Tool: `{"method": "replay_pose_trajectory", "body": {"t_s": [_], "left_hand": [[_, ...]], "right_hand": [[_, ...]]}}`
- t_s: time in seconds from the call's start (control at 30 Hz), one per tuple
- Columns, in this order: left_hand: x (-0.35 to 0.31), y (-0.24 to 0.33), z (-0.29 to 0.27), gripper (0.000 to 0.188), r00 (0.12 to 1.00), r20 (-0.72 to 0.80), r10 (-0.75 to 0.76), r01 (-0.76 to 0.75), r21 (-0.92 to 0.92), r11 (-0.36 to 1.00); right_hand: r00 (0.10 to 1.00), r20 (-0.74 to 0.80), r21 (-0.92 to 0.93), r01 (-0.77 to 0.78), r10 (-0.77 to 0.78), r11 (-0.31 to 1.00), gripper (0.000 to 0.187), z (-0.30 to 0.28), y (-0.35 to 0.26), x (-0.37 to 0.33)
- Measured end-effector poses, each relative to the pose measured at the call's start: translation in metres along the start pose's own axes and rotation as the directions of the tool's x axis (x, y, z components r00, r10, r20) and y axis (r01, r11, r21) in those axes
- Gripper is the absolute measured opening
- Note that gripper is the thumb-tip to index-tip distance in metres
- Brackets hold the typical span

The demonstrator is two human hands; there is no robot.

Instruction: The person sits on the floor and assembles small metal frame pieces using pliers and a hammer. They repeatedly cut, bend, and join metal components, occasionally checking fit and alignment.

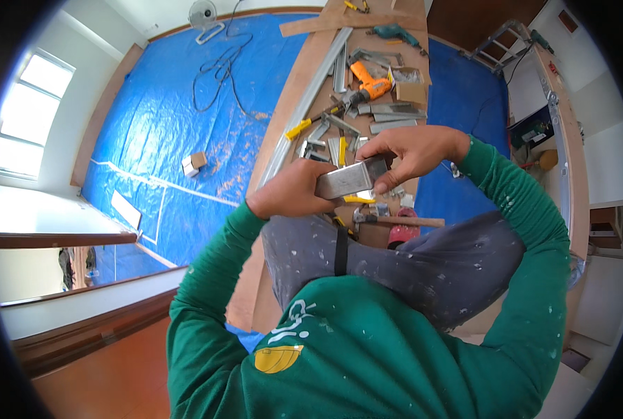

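Note:
Between my two hands, in front of my lap, is a short piece of bent silvery sheet metal (pixel 343 181) that looks like a cut length of channel. My left hand (pixel 290 188) grips its left end, thumb along the near side. At the other end, my right hand (pixel 423 155) has thumb and curled fingers closed on the metal. Just below lies a hammer (pixel 406 221) with a wooden handle. Beyond my hands, metal offcuts (pixel 395 110) and yellow-handled tools (pixel 299 130) are scattered over a wooden board (pixel 273 150).
An orange drill (pixel 371 85) lies beside an open cardboard box (pixel 411 89); a green drill (pixel 397 35) is farther off. A long metal channel (pixel 311 94) runs along the board. Blue sheeting (pixel 158 91) covers the floor, with a cable (pixel 221 73) and fan (pixel 203 14). A ladder (pixel 501 47) stands far right.

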State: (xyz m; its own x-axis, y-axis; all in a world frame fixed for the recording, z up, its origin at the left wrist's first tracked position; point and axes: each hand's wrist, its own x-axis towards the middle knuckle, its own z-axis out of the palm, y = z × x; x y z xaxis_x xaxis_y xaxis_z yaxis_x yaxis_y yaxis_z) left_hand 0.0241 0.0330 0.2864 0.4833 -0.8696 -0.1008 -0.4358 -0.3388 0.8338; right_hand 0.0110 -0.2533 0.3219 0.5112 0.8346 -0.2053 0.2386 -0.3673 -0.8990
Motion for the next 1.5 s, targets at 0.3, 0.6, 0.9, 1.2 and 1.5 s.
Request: {"method": "replay_pose_trajectory", "body": {"t_s": [0.3,0.6,0.9,1.2,1.5], "left_hand": [[-0.023,-0.005,-0.012,0.055,0.983,0.185,-0.009,0.029,-0.105,0.994],[-0.025,-0.007,-0.014,0.036,0.992,0.124,-0.015,0.001,0.112,0.994],[-0.030,-0.003,-0.021,0.043,0.999,0.029,0.030,-0.038,0.356,0.934],[-0.035,0.013,-0.035,0.058,0.997,0.024,0.072,-0.076,0.347,0.935],[-0.030,0.033,-0.041,0.041,0.988,-0.108,0.115,-0.028,0.597,0.802]], "right_hand": [[0.985,0.140,0.394,-0.149,0.102,0.907,0.040,0.028,-0.019,0.008],[0.999,-0.043,0.148,0.008,-0.001,0.989,0.040,0.036,-0.013,0.018],[0.984,-0.146,-0.159,0.080,-0.104,0.984,0.045,0.038,-0.015,0.016],[0.945,-0.258,-0.222,0.144,-0.200,0.964,0.036,0.037,-0.023,0.017],[0.901,-0.311,-0.405,0.161,-0.301,0.900,0.034,0.025,-0.025,0.015]]}}
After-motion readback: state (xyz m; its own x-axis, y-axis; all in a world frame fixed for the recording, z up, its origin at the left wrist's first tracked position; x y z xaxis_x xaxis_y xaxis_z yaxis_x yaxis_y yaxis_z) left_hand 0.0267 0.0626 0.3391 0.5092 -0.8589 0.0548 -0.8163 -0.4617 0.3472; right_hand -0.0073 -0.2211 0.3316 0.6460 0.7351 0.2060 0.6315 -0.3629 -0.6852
